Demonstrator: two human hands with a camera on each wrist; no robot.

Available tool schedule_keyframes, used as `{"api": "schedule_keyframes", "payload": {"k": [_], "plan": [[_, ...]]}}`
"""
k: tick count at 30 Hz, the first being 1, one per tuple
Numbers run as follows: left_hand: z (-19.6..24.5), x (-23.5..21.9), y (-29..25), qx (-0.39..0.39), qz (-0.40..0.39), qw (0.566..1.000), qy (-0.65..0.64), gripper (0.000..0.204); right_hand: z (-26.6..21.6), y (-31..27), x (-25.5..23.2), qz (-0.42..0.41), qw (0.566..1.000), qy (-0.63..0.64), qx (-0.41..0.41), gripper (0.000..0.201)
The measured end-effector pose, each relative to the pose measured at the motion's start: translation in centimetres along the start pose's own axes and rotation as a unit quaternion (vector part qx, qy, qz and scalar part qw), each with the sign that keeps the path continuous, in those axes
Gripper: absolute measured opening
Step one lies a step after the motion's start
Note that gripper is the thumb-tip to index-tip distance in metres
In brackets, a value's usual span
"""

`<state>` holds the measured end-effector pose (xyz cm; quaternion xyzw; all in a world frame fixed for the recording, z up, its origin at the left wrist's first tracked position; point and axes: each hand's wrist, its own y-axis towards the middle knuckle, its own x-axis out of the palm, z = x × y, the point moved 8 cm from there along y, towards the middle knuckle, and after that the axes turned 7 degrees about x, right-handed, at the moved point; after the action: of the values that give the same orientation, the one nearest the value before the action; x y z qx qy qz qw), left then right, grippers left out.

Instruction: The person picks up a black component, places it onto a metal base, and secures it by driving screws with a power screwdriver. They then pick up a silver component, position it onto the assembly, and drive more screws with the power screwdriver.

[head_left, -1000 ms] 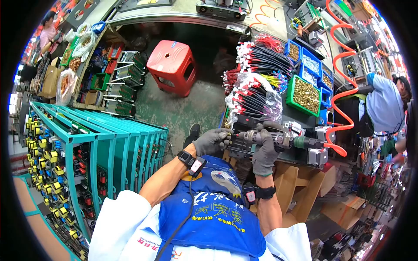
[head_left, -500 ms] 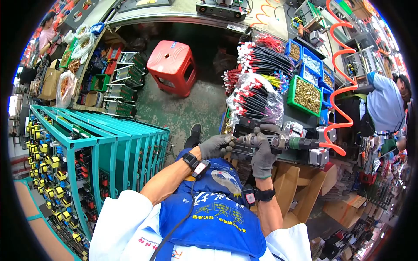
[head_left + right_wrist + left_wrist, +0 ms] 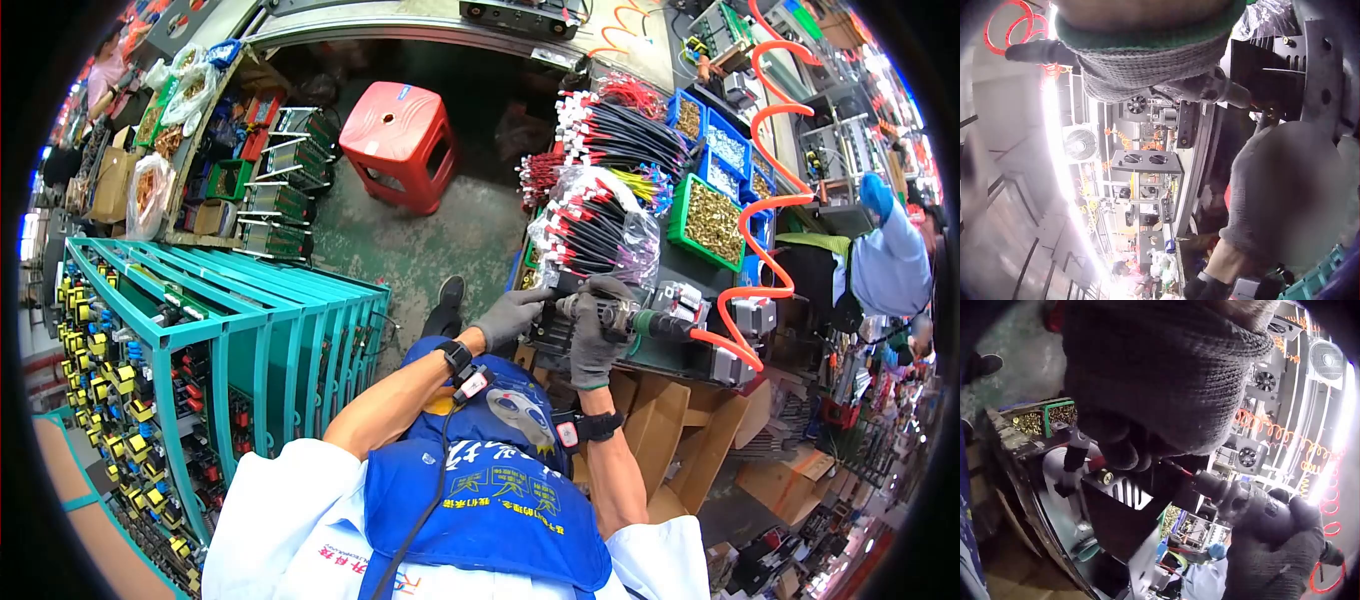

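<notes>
My grey-gloved right hand [image 3: 598,335] grips a power screwdriver [image 3: 640,322] with a coiled orange hose. In the left wrist view, the screwdriver's chuck [image 3: 1210,485] carries a thin bit leading to the left fingers. My gloved left hand [image 3: 505,318] is at the bit's end, beside a black metal housing [image 3: 552,330]. A small brass screw [image 3: 1270,114] shows at its fingertips in the right wrist view; those fingers appear to pinch it, though partly hidden. Another brass screw [image 3: 1106,477] sits on the slotted dark housing.
Bundled black cables [image 3: 590,235] lie behind the housing, beside a green bin of brass parts [image 3: 712,220]. A red stool [image 3: 395,130] stands ahead, teal racks [image 3: 240,320] at the left. The orange hose [image 3: 765,240] loops at the right, near another person [image 3: 890,265].
The right hand and screwdriver have shifted slightly left. The left hand has moved a little up and right, its forefinger straighter along the housing's edge. The hose has swung left.
</notes>
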<state>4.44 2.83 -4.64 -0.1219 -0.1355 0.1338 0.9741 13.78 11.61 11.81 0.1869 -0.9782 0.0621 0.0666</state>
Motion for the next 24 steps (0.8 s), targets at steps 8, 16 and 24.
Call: {"api": "schedule_keyframes", "payload": {"k": [8,16,24], "plan": [[0.4,-1.2,0.6,-0.092,0.056,0.989,0.096,0.034,0.5,-0.9,1.1,-0.047,0.964,-0.229,-0.129,0.029],[0.1,-1.6,3.0,-0.086,0.005,0.989,0.120,0.030,-0.5,-1.1,2.5,-0.086,0.957,-0.223,-0.164,0.028],[-2.3,-1.7,3.0,-0.129,-0.026,0.989,0.068,0.037,-2.4,-1.6,-0.5,-0.005,0.983,-0.157,-0.093,0.030]]}}
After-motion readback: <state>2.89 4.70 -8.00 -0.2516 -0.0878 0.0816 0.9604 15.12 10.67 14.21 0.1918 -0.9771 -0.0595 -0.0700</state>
